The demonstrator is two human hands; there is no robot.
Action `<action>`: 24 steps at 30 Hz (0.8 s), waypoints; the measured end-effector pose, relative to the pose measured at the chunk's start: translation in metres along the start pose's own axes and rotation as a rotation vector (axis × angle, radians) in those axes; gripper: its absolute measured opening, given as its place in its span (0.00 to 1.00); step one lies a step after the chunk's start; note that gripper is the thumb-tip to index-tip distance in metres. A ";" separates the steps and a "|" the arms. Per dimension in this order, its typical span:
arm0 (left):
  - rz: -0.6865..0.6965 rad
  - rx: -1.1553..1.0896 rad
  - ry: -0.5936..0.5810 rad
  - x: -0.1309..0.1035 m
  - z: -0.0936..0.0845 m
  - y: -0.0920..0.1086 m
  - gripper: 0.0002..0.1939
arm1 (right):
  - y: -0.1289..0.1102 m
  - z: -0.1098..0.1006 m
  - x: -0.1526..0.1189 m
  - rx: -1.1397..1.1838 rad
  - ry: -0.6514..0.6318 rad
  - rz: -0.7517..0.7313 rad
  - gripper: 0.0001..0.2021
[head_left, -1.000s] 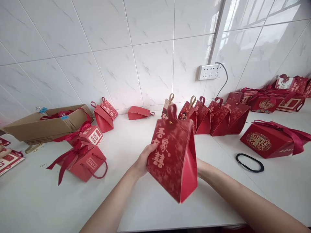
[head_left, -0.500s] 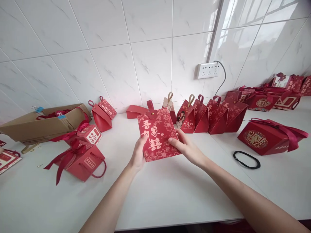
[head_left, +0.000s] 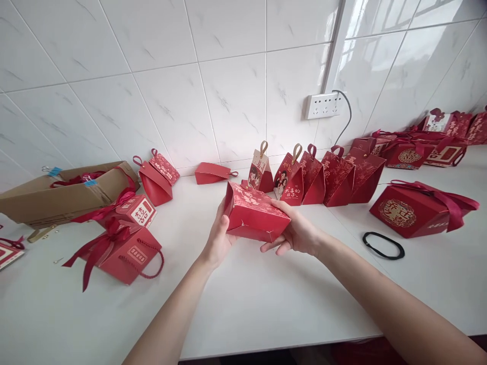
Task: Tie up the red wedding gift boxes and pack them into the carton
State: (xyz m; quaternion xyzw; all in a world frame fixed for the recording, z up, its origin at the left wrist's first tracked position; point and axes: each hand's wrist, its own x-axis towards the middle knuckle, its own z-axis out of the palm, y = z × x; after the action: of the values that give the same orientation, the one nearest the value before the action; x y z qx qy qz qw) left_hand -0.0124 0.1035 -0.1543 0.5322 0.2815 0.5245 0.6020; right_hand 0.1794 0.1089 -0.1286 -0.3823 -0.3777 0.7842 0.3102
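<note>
Between my two hands a red paper gift box (head_left: 255, 217) is held above the white table, tipped so that its bottom faces me. Floral print shows on its upper side. My left hand (head_left: 220, 235) grips the left side, thumb at the near edge. On the right, my right hand (head_left: 294, 230) holds the other side, with the thumb on top and fingers underneath. Just behind stands a small box with a cream front and tan loop (head_left: 259, 170). Beside it is a red box with a printed couple (head_left: 289, 180).
A row of red boxes (head_left: 337, 177) stands along the wall. One red box (head_left: 211, 173) lies on its side. At left are a cardboard tray (head_left: 34, 203) and a ribboned box with rope handle (head_left: 129, 256). A black band (head_left: 383, 246) and a ribboned box (head_left: 411, 210) are at right.
The gift box has been tilted: its lettered front faced me before, and now its bottom does. My right fingers have moved underneath it. The view has shifted slightly.
</note>
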 end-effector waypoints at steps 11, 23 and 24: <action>0.235 0.267 0.147 0.002 0.013 -0.002 0.42 | 0.010 0.008 0.006 0.051 -0.070 0.014 0.26; 0.159 0.316 0.203 0.002 0.013 -0.002 0.45 | 0.014 0.006 0.011 -0.030 -0.187 0.110 0.32; 0.147 0.313 0.207 0.001 0.013 -0.002 0.48 | 0.014 0.007 0.011 -0.022 -0.202 0.119 0.32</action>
State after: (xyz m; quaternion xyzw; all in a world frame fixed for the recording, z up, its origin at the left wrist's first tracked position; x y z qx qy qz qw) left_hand 0.0005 0.0999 -0.1519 0.5816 0.3801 0.5688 0.4401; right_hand 0.1654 0.1076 -0.1418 -0.3264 -0.3922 0.8317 0.2190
